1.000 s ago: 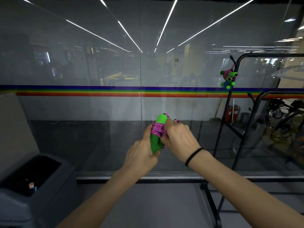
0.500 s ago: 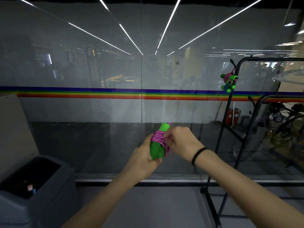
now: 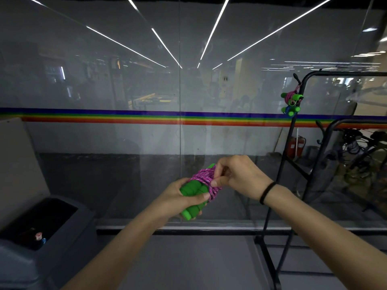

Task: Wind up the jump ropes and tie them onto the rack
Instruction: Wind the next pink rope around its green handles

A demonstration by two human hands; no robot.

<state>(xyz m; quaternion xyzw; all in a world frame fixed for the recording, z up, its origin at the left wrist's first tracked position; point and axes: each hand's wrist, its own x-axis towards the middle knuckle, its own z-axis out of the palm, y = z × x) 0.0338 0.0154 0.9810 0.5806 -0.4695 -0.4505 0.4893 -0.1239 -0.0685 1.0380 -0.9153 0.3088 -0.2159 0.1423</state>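
Spotter: Grip looks sound. Your left hand [image 3: 180, 197] is wrapped round the two green foam handles [image 3: 191, 190], thumb across them, so the pair lies side by side as a firm core for the winding.

Coach: Your right hand [image 3: 243, 174] pinches the pink braided cord [image 3: 206, 176] at the far end of the coil, just right of the handles. I'd judge you are working the loose end under a turn, so the coil locks before you let go.

Spotter: The whole bundle is up in front of you, near the glass wall [image 3: 104, 91] and well left of the black metal tube rack [image 3: 268, 264].

Coach: Two wound green-handled ropes [image 3: 290, 101] hang tied at the rack's upper left corner, so yours likely belongs close by them.

Spotter: Hold your left hand's squeeze until the tuck bites. Ease off early and the turns could slide along the foam and spill.
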